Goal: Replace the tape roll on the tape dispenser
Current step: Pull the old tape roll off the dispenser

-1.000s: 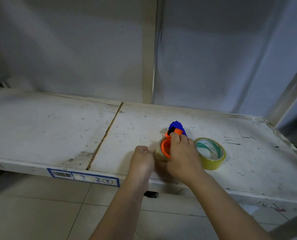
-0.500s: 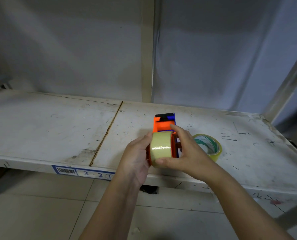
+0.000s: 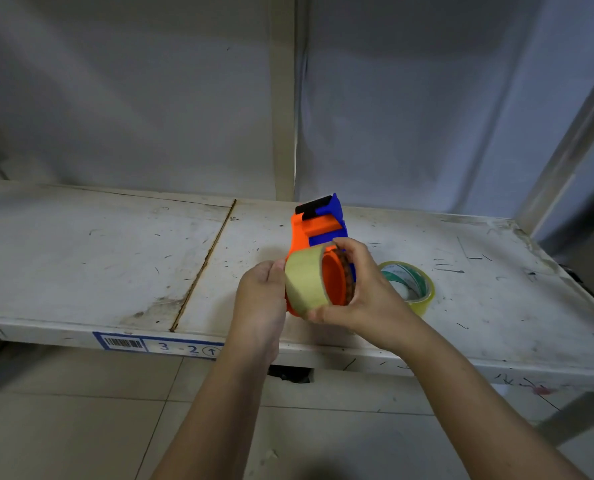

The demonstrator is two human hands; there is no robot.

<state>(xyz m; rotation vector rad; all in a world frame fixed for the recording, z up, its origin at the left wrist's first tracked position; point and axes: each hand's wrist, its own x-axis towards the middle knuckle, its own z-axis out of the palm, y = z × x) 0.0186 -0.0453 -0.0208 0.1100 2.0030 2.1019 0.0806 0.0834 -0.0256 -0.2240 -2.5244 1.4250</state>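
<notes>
Here, two hands (image 3: 260, 299) (image 3: 368, 292) gripping one dispenser (image 3: 318, 226), two tape rolls (image 3: 304, 282) (image 3: 409, 285).

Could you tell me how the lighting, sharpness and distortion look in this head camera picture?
Head view: dim, bluish light; wide-angle bending of the grey post at right; the hands, left and right, and the orange-and-blue tape dispenser slightly soft.
</notes>
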